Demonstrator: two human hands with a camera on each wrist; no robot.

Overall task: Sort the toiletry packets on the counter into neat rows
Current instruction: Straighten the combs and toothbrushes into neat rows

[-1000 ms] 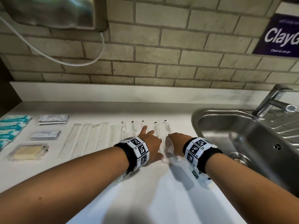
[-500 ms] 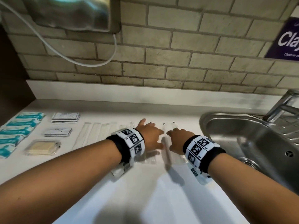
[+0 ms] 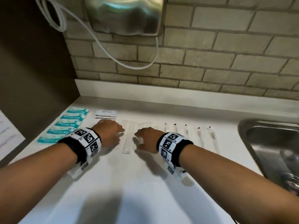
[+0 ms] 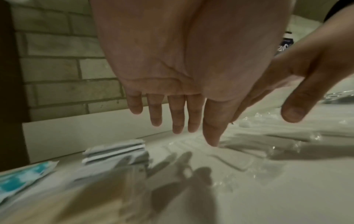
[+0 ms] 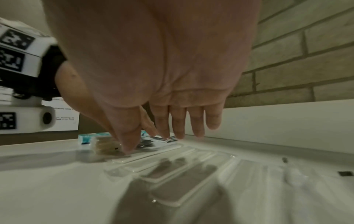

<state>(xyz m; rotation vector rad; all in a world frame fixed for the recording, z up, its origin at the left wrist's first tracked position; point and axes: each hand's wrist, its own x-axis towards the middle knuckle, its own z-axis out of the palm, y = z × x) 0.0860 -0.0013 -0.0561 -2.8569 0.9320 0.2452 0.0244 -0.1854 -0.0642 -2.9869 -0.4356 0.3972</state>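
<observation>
**On the white counter, both hands lowered over a row of clear sleeves**

On the counter (image 3: 145, 183) beside the wall, a person's left hand (image 3: 107, 135) and right hand (image 3: 148, 139) hang palm down, fingers straight and loosely spread, gripping nothing. Between them lies a long clear packet (image 3: 127, 138), one of a row of flat clear sleeves (image 5: 184, 165) lying side by side. The left thumb tip seems to meet the counter by this row, though the wrist view is blurred, so contact is uncertain.

The other packets lie in groups. Teal packets (image 3: 68, 125) run along the far left, a small stack of white sachets (image 3: 106, 114) sits near the back, and a row of thin clear packets with dark tips (image 3: 199, 135) extends to the right, toward the sink (image 3: 258, 143).

For the step in hand, I would judge that flat fingertips sliding the sleeves sideways would serve better than pinching, since the slick film may skid or overlap its neighbour. Squaring the near ends against one line would tidy the row.

As for room, bare counter lies toward the person. The sink rim bounds the right, just beyond the last thin packet. The raised back ledge (image 3: 161, 89) limits any push away.
</observation>
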